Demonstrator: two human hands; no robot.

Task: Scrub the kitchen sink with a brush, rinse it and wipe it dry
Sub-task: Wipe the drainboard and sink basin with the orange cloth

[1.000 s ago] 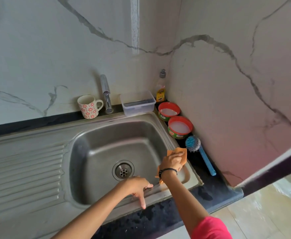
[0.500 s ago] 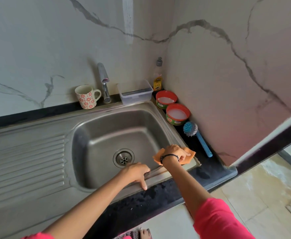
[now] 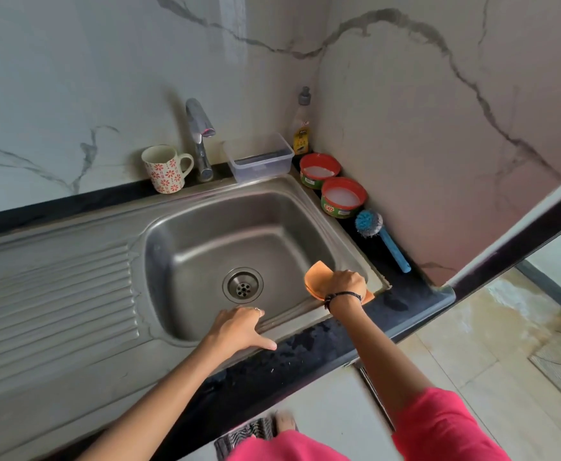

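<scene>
The steel sink [image 3: 185,234] fills most of the dark tabletop [image 3: 305,357], its ribbed draining board on the left and the basin with its round drain [image 3: 242,285] on the right. At the basin's near right corner the right hand [image 3: 347,285] presses an orange cloth [image 3: 317,281] against the rim, fingers curled down over it. The left hand [image 3: 239,327] rests on the near rim – fingers relaxed, thumb out, holding nothing. Along the right edge lie the blue brush [image 3: 380,237] and two red tubs [image 3: 343,197] of soap – well apart from both hands. At the far side stand a tap [image 3: 200,138], a clear box [image 3: 259,158] and a flowered mug [image 3: 164,168].
</scene>
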